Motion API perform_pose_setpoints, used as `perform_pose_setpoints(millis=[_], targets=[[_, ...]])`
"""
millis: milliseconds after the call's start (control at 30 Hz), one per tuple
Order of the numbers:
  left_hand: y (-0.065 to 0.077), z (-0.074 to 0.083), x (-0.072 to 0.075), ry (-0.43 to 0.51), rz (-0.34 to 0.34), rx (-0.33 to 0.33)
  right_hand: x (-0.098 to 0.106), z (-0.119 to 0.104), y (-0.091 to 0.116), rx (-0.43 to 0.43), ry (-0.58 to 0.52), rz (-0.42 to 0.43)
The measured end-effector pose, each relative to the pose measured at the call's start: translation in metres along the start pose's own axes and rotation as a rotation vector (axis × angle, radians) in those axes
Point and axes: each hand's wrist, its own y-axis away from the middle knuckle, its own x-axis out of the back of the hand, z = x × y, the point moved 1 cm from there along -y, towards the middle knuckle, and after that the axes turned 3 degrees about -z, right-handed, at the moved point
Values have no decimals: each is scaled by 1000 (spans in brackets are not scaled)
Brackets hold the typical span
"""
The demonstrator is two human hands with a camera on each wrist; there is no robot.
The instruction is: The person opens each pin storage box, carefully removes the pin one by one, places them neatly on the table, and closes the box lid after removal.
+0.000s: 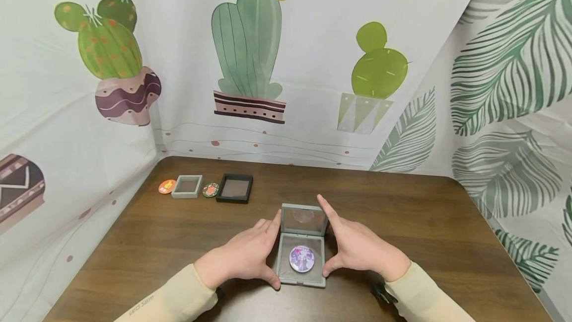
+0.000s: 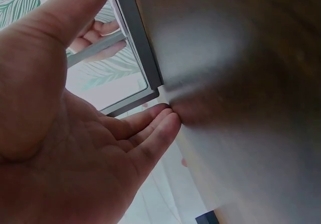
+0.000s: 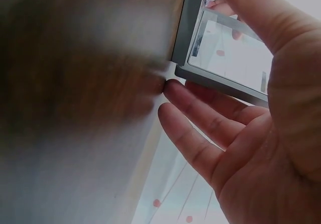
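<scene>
A grey square display case (image 1: 308, 283) lies on the table in the head view, its hinged lid (image 1: 304, 223) raised at the far side. On the clear film of its base sits a round badge (image 1: 301, 259) with a purple print. My left hand (image 1: 246, 252) flanks the case on the left, thumb at the near corner and fingers reaching up beside the lid. Mirroring it, my right hand (image 1: 357, 245) has its thumb by the right edge and index finger along the lid's side. Both wrist views show fairly straight fingertips near the hinge end of the case (image 2: 154, 73).
Toward the back left of the wooden table (image 1: 402, 202) lie an orange badge (image 1: 167, 186), a small light grey frame (image 1: 184, 195), a green-and-red badge (image 1: 211, 190) and a black frame (image 1: 233, 200). White curtains (image 1: 313, 24) printed with cacti and leaves surround the table.
</scene>
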Motion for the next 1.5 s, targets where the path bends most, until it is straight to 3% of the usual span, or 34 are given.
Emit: perform_pose_setpoints(millis=[400,667,1067,1500], targets=[[6,7,12,-108,-13,21,0,-3,-1,-21,5,-4],[8,10,22,-138,52,0,0,-2,0,-27,12,-8],[3,17,18,-127,120,-107,0,-1,-1,-13,-4,-7],[-3,20,12,-93,98,-154,0,1,-1,-6,-5,-11]])
